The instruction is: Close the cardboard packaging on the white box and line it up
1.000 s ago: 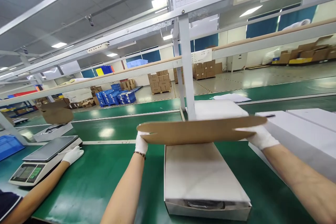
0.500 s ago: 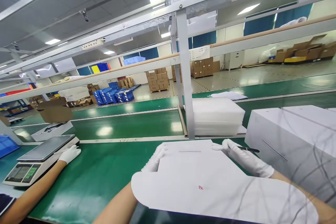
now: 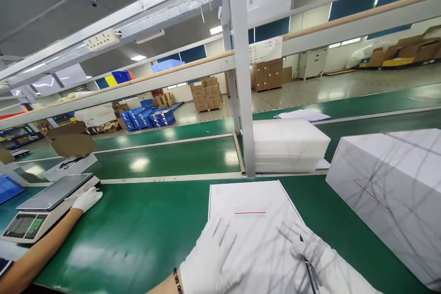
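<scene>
A flat white box (image 3: 251, 202) lies closed on the green conveyor belt (image 3: 148, 234) in front of me. My left hand (image 3: 206, 262), in a white glove, rests flat on its lid with the fingers spread. My right hand (image 3: 310, 257), also gloved, lies on the lid to the right and grips a thin dark pen (image 3: 310, 273) between its fingers. A short red line is printed near the far end of the lid.
A large white carton (image 3: 389, 193) stands at the right. A stack of white foam sheets (image 3: 287, 144) sits behind a metal post (image 3: 243, 82). At the left, another person's gloved hand (image 3: 86, 198) rests on a weighing scale (image 3: 44, 206).
The brown-lined lid that I held up has been folded down onto the box. Both my hands have slid from its far edge toward me along the closed lid.
</scene>
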{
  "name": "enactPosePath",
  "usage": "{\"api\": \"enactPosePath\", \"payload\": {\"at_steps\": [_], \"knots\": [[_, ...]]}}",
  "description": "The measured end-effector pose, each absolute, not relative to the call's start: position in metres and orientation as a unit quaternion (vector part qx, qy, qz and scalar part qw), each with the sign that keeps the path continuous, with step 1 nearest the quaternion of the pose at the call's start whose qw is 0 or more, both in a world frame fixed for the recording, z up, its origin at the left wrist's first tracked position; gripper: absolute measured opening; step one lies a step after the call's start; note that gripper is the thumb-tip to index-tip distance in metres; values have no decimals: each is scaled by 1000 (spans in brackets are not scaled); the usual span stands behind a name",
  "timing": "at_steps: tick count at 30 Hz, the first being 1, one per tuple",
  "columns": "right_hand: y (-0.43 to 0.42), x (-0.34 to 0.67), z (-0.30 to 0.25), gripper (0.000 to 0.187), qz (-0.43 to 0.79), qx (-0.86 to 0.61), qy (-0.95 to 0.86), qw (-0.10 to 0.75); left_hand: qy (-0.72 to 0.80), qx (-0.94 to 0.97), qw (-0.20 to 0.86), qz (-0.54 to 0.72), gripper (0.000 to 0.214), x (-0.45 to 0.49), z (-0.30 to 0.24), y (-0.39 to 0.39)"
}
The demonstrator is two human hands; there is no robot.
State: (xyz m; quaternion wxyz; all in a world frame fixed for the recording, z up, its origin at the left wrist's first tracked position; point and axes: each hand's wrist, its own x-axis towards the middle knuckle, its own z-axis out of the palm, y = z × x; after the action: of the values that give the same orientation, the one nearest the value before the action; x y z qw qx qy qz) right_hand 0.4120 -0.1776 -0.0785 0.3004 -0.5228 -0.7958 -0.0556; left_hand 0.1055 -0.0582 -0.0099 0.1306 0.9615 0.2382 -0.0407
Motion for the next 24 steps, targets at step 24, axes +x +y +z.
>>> {"api": "enactPosePath", "payload": {"at_steps": [24], "knots": [[-92, 420, -47, 63, -23, -584, -770, 257, 309, 949, 42, 43, 96, 190, -8, -3]]}}
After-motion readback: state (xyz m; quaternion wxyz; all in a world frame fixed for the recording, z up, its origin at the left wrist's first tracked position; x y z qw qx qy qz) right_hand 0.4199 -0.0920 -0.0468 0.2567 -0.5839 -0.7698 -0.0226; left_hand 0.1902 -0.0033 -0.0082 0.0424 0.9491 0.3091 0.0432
